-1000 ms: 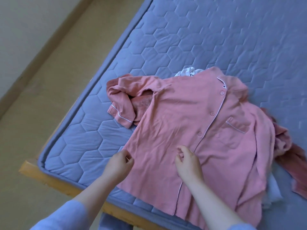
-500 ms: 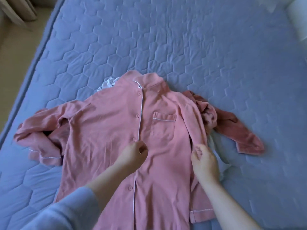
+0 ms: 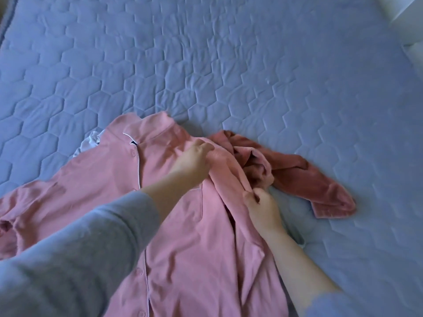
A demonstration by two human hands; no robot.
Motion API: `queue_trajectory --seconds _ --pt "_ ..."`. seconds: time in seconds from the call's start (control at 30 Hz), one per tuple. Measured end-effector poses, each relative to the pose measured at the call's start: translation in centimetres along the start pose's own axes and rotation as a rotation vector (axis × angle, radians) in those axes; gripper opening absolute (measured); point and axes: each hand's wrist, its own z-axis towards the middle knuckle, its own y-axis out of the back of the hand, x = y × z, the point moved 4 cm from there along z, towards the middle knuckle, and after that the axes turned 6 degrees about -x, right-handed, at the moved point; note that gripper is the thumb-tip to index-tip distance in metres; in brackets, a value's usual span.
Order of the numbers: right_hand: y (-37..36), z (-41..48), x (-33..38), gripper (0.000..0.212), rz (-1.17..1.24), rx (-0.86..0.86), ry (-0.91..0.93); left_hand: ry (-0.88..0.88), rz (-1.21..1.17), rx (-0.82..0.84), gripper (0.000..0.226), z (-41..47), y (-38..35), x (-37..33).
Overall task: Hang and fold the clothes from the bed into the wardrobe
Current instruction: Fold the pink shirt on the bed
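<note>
A pink button-up pyjama shirt (image 3: 183, 236) with white piping lies front up on the blue quilted mattress (image 3: 229, 65), collar toward the far side. My left hand (image 3: 194, 161) grips the fabric at the shirt's right shoulder. My right hand (image 3: 261, 207) pinches the folded-in right sleeve edge lower down. A darker pink garment (image 3: 320, 179) lies crumpled to the right, partly under the shirt. A white garment (image 3: 91, 143) peeks out from under the shirt's left shoulder.
The mattress stretches far beyond and to the right of the clothes. A white object (image 3: 409, 19) sits at the top right corner. The shirt's left sleeve (image 3: 9, 225) bunches at the left frame edge.
Both hands have moved up the shirt from the hem and button line to the right shoulder and sleeve. My view has swung right and closer, away from the bed's corner.
</note>
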Motion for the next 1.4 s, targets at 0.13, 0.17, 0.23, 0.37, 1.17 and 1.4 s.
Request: queue_trajectory --seconds 0.13,0.17,0.23,0.37,1.17,1.4 --pt "2.3 1.8 0.2 0.029 0.262 -0.069 0.018 -0.054 0.097 0.106 0.056 3.7 -0.8 -1.6" --pt "3.0 2.4 0.5 0.027 0.305 -0.09 0.051 -0.072 0.106 0.142 0.053 4.6 -1.0 -2.1" --pt "4.5 3.6 1.2 0.026 0.364 -0.133 0.104 -0.129 0.121 0.215 0.043 6.1 -1.6 -3.1" --pt "6.2 6.4 1.1 0.019 0.36 -0.146 0.069 -0.132 0.197 0.311 0.003 7.6 -2.1 -3.6" --pt "0.0 -4.4 -4.8 0.013 0.303 -0.051 -0.171 -0.155 -0.042 -0.009 0.016 -1.3 -3.6 -4.1" --pt "-3.9 -10.2 -6.9 0.018 0.445 0.292 -0.462 0.183 0.031 0.071 0.033 -9.2 -6.8 -1.0"
